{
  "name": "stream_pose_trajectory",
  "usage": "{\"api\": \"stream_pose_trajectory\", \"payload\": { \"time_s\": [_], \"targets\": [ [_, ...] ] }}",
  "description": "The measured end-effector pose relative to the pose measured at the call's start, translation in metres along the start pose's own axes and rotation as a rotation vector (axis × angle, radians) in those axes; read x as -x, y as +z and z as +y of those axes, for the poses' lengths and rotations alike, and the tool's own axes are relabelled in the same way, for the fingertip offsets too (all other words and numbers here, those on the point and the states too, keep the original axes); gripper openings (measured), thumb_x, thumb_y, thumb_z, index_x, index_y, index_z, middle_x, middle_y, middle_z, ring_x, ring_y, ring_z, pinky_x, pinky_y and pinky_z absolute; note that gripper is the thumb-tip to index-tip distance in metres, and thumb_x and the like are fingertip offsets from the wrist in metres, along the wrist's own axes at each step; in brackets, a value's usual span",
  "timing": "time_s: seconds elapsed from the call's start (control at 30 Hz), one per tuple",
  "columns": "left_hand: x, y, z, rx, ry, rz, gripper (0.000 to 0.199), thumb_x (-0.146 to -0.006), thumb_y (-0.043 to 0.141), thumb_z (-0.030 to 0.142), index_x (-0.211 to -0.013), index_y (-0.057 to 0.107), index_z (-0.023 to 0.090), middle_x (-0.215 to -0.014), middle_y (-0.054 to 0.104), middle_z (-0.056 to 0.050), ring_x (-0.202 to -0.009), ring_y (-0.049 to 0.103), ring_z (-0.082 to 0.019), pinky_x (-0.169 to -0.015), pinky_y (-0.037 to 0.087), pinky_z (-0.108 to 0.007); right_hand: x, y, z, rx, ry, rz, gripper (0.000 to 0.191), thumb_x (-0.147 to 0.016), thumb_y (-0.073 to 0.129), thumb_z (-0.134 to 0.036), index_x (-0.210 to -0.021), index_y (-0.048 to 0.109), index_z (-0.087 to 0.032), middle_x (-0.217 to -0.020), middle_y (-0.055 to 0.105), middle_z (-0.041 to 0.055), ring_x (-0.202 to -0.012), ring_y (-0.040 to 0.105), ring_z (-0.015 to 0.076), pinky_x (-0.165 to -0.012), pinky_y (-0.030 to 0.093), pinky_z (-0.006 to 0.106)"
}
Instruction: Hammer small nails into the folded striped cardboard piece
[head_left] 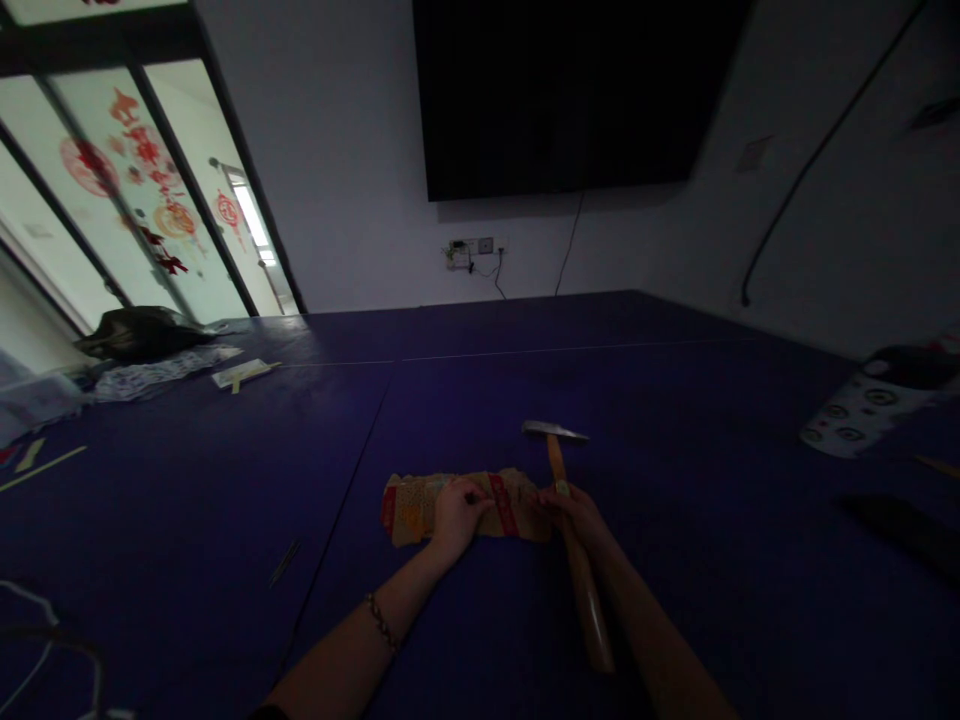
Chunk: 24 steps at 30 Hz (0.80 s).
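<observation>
A torn strip of brown cardboard [420, 500] with red printed bands lies flat on the dark blue surface in front of me. My left hand [459, 515] rests on its middle, fingers curled together in a pinch; whatever may be between the fingertips is too small to make out. At the cardboard's right end, my right hand [574, 512] is closed around the upper handle of a hammer [589, 610]. The hammer's metal head points away from me, and its wooden handle slants back toward me. Dim light blurs the fingertips.
Thin metal pieces [284, 562] lie left of the cardboard. A patterned white cylinder [862, 405] lies on the right. At the far left are a dark bag [146, 332], papers and yellow strips [45, 468]. White cable [34, 600] curls at the near left.
</observation>
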<state>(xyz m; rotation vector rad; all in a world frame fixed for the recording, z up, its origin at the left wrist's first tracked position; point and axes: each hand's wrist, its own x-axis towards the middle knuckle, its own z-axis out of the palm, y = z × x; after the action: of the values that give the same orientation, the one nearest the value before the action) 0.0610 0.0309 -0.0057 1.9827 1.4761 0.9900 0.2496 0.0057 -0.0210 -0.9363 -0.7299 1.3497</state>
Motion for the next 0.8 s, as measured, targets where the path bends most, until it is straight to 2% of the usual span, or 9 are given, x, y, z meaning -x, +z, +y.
{"api": "stream_pose_trajectory", "payload": {
  "time_s": [0.07, 0.13, 0.2, 0.27, 0.33, 0.4, 0.57, 0.67, 0.8],
  "targets": [
    [-0.001, 0.002, -0.002, 0.011, 0.000, 0.003, 0.009, -0.060, 0.070, 0.016, -0.056, 0.062, 0.016, -0.068, 0.063, 0.000, -0.072, 0.057, -0.015, -0.071, 0.040, -0.027, 0.004, 0.003, -0.006, 0.034, -0.009, -0.018, 0.032, -0.046, 0.077, -0.035, -0.055, 0.052, -0.015, -0.052, 0.060, -0.0014, -0.054, 0.060, 0.0140, -0.058, 0.052, 0.028],
    [-0.002, 0.003, -0.004, 0.023, -0.002, 0.003, 0.009, -0.059, 0.069, 0.015, -0.055, 0.062, 0.015, -0.067, 0.064, 0.000, -0.070, 0.057, -0.015, -0.068, 0.041, -0.026, 0.010, 0.009, -0.014, 0.124, -0.030, -0.043, 0.033, -0.052, 0.072, -0.040, -0.061, 0.050, -0.016, -0.051, 0.060, -0.0021, -0.043, 0.056, 0.0118, -0.045, 0.049, 0.025],
    [-0.003, 0.005, -0.004, 0.033, -0.002, 0.003, 0.009, -0.058, 0.070, 0.014, -0.054, 0.062, 0.015, -0.066, 0.064, -0.001, -0.069, 0.057, -0.015, -0.067, 0.041, -0.026, 0.020, 0.017, -0.023, 0.248, -0.050, -0.052, 0.035, -0.057, 0.066, -0.045, -0.066, 0.046, -0.018, -0.047, 0.056, -0.0053, -0.028, 0.045, 0.0075, -0.031, 0.040, 0.021],
    [-0.003, 0.006, -0.004, 0.038, -0.002, 0.004, 0.010, -0.058, 0.070, 0.013, -0.053, 0.062, 0.015, -0.065, 0.064, -0.001, -0.069, 0.058, -0.015, -0.067, 0.041, -0.027, 0.034, 0.028, -0.031, 0.357, -0.062, -0.035, 0.034, -0.062, 0.059, -0.049, -0.067, 0.041, -0.020, -0.041, 0.047, -0.0100, -0.021, 0.032, 0.0046, -0.024, 0.029, 0.019],
    [-0.003, 0.006, -0.004, 0.039, -0.004, 0.003, 0.010, -0.058, 0.069, 0.014, -0.052, 0.061, 0.015, -0.065, 0.064, -0.001, -0.070, 0.058, -0.016, -0.068, 0.041, -0.027, 0.051, 0.042, -0.037, 0.485, -0.075, -0.003, 0.030, -0.068, 0.050, -0.048, -0.064, 0.038, -0.021, -0.037, 0.038, -0.0122, -0.021, 0.029, 0.0049, -0.024, 0.025, 0.019],
    [-0.003, 0.006, -0.003, 0.036, -0.008, 0.000, 0.010, -0.059, 0.069, 0.015, -0.053, 0.062, 0.015, -0.066, 0.064, -0.001, -0.070, 0.058, -0.016, -0.068, 0.041, -0.027, 0.068, 0.057, -0.040, 0.704, -0.088, 0.039, 0.023, -0.073, 0.044, -0.041, -0.063, 0.039, -0.021, -0.035, 0.036, -0.0109, -0.024, 0.032, 0.0066, -0.028, 0.026, 0.019],
    [-0.003, 0.007, -0.003, 0.018, -0.025, -0.012, 0.008, -0.059, 0.069, 0.016, -0.054, 0.063, 0.015, -0.066, 0.065, -0.002, -0.071, 0.058, -0.016, -0.068, 0.041, -0.026, 0.099, 0.086, -0.032, 1.192, -0.177, 0.124, 0.014, -0.073, 0.043, -0.025, -0.059, 0.042, -0.020, -0.047, 0.052, -0.0009, -0.042, 0.048, 0.0112, -0.043, 0.032, 0.022],
    [-0.004, 0.009, -0.004, 0.008, -0.020, -0.019, 0.008, -0.060, 0.067, 0.014, -0.053, 0.063, 0.016, -0.068, 0.066, -0.001, -0.072, 0.058, -0.016, -0.070, 0.041, -0.026, 0.106, 0.094, -0.027, 1.325, -0.203, 0.087, 0.011, -0.075, 0.041, -0.020, -0.067, 0.048, -0.019, -0.057, 0.059, 0.0036, -0.050, 0.054, 0.0136, -0.047, 0.032, 0.023],
    [-0.004, 0.010, -0.004, -0.006, -0.025, -0.014, 0.003, -0.060, 0.065, 0.015, -0.058, 0.064, 0.015, -0.069, 0.066, -0.002, -0.070, 0.058, -0.017, -0.068, 0.042, -0.028, 0.107, 0.098, -0.024, 1.416, -0.159, 0.062, 0.011, -0.076, 0.041, -0.018, -0.073, 0.052, -0.017, -0.064, 0.062, 0.0086, -0.056, 0.057, 0.0167, -0.050, 0.032, 0.024]
  ]
}}
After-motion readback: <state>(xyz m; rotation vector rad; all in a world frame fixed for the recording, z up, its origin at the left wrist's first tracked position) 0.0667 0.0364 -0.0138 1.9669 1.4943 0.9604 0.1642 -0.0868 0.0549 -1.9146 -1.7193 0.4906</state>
